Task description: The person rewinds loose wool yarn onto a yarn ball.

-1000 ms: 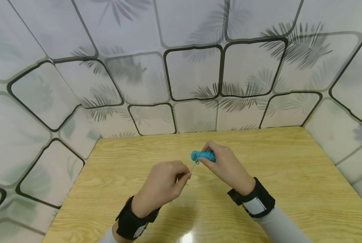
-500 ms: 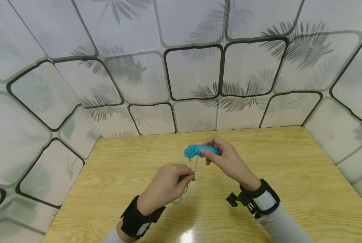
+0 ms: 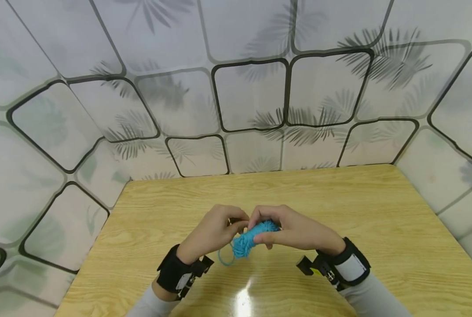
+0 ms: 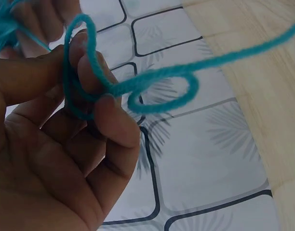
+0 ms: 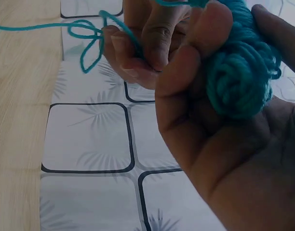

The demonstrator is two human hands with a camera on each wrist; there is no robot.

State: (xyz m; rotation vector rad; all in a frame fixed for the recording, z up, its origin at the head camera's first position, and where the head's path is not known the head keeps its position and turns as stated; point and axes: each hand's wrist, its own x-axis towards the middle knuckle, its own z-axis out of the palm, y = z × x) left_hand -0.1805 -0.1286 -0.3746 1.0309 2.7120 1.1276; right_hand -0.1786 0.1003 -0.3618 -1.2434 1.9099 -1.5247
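Observation:
A small bundle of blue yarn (image 3: 255,235) is gripped by my right hand (image 3: 295,229), thumb on the near side and fingers curled round the far side. In the right wrist view the wound end of the bundle (image 5: 239,79) shows in the palm. My left hand (image 3: 216,229) pinches the loose yarn strand (image 4: 224,58) between its fingertips. Small loops of that strand stick out past the fingers in the left wrist view. One loop hangs below the left hand in the head view. Both hands are close together above the table.
The wooden table (image 3: 172,193) spreads under both hands. Patterned fabric walls (image 3: 251,97) stand behind it and at the sides. Each wrist wears a black strap (image 3: 350,266) with a small camera.
My right hand has lowered toward me and tilted the bundle down to the left, close to my left hand. The taut strand between them has shortened; a loop now hangs beside the bundle.

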